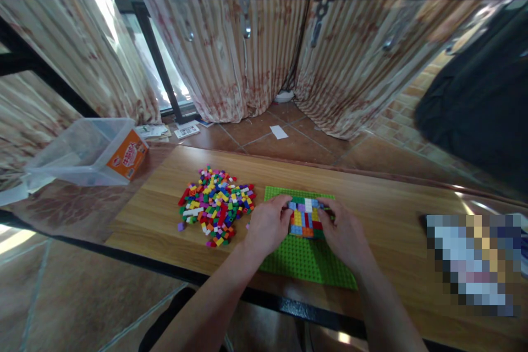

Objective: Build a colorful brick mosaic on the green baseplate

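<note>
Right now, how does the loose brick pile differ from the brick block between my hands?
The loose brick pile lies on the wooden tabletop; the brick block is over the green baseplate. The pile's pieces point every way, while the block's line up in rows. The pile spreads wider than the compact block, which your left hand and right hand hold. Both are many-coloured.

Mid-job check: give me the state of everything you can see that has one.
Left hand: gripping the block's left side
Right hand: gripping the block's right side
Brick block: partly assembled, over the baseplate; whether seated, unclear
Green baseplate: lying flat on the table
Loose bricks: spread in a pile
Plastic bin: open
Curtains: hanging, parted at the window
</note>
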Demonstrator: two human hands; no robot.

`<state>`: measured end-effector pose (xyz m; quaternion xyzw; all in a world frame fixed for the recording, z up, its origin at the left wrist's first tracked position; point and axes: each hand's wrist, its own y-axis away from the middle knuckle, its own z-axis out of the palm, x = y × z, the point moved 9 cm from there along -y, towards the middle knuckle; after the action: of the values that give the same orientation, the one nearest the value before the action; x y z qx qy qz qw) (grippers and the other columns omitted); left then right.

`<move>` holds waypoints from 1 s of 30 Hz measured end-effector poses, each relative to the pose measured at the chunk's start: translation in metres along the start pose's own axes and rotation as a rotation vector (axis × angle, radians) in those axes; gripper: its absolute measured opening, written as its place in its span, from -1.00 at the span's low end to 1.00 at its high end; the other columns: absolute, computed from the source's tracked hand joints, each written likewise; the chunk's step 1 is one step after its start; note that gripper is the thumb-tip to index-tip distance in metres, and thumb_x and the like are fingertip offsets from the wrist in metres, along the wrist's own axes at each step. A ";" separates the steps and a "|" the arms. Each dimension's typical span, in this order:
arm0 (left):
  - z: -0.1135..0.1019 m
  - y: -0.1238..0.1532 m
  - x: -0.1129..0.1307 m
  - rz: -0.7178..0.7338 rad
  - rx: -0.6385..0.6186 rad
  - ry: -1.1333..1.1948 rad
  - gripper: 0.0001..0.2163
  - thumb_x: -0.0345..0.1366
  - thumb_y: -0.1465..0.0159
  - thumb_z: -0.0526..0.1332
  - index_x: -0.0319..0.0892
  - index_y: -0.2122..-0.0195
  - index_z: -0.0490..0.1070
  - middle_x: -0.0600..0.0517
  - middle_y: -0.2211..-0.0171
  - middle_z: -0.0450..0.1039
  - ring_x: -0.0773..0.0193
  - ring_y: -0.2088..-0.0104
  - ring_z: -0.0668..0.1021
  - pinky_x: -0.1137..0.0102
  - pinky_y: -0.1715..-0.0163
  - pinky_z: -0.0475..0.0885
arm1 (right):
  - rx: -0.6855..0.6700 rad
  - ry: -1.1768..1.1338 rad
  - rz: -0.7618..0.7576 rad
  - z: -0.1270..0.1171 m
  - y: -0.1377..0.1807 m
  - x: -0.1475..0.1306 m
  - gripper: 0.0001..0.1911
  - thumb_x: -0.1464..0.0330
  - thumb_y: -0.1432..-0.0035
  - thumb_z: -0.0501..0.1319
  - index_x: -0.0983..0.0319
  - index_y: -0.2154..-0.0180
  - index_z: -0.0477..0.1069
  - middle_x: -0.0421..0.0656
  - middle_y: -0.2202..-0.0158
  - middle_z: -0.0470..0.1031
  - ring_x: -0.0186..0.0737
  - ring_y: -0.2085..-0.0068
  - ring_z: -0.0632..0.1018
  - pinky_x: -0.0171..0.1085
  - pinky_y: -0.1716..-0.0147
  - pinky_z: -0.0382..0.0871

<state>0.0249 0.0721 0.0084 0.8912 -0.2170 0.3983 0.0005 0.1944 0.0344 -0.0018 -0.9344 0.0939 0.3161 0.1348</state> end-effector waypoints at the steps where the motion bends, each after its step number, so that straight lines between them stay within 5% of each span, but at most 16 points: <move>1: 0.000 0.000 0.000 -0.002 0.000 -0.001 -0.76 -0.41 -0.28 0.17 -0.20 0.04 0.48 -0.06 0.12 0.60 0.18 0.16 0.62 0.32 0.09 0.52 | -0.002 0.000 -0.001 0.000 0.000 0.000 -0.60 0.28 -0.21 0.01 0.31 0.04 0.46 0.07 0.07 0.55 -0.02 0.11 0.56 -0.03 0.06 0.41; 23: 0.000 0.000 0.002 0.020 0.054 0.056 -0.70 -0.44 -0.26 0.18 -0.20 -0.01 0.47 -0.06 0.11 0.58 0.20 0.13 0.60 0.25 0.01 0.50 | 0.002 0.015 -0.012 0.000 0.001 0.000 -0.61 0.29 -0.23 0.01 0.29 0.03 0.45 0.07 0.07 0.55 -0.03 0.12 0.56 -0.03 0.07 0.42; 30: -0.006 -0.002 -0.003 -0.077 0.057 0.137 -0.71 -0.39 -0.31 0.11 -0.22 -0.02 0.47 -0.08 0.11 0.60 0.19 0.14 0.62 0.29 0.04 0.51 | 0.004 0.013 -0.019 0.001 0.002 -0.001 -0.62 0.29 -0.25 0.00 0.28 0.02 0.44 0.06 0.06 0.55 -0.02 0.10 0.56 -0.02 0.05 0.41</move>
<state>0.0193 0.0766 0.0108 0.8693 -0.1706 0.4639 0.0055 0.1923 0.0325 -0.0024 -0.9370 0.0863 0.3086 0.1391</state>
